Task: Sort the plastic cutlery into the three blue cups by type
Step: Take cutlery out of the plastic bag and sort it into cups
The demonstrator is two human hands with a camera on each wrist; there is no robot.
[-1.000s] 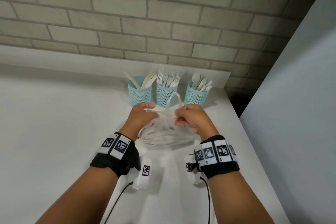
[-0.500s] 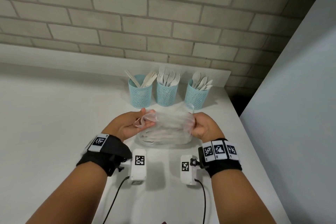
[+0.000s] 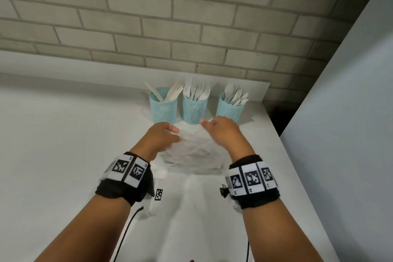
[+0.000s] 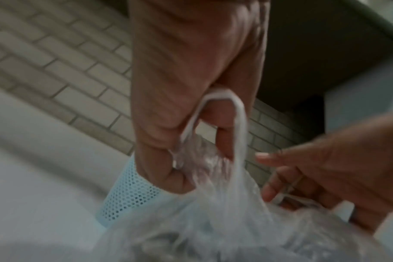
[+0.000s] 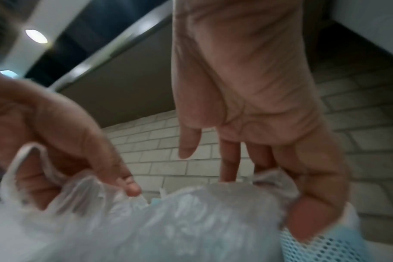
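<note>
A clear plastic bag [image 3: 192, 155] lies on the white table [image 3: 63, 144], close to the person. The left hand [image 3: 160, 137] pinches the bag's loop handle [image 4: 220, 109] with curled fingers. The right hand [image 3: 223, 133] grips the bag's other edge. Just behind the bag stand three blue cups in a row. The knives cup [image 3: 163, 105] is left, the forks cup [image 3: 194, 108] is in the middle, and the spoons cup [image 3: 229, 109] is right.

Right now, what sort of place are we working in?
Probably a lab or office workbench, not a kitchen: a plain white table pushed against a painted brick wall, with three blue mesh cups at the back. Both hands wear marker-tagged wristbands, so it looks like a recording setup.
</note>
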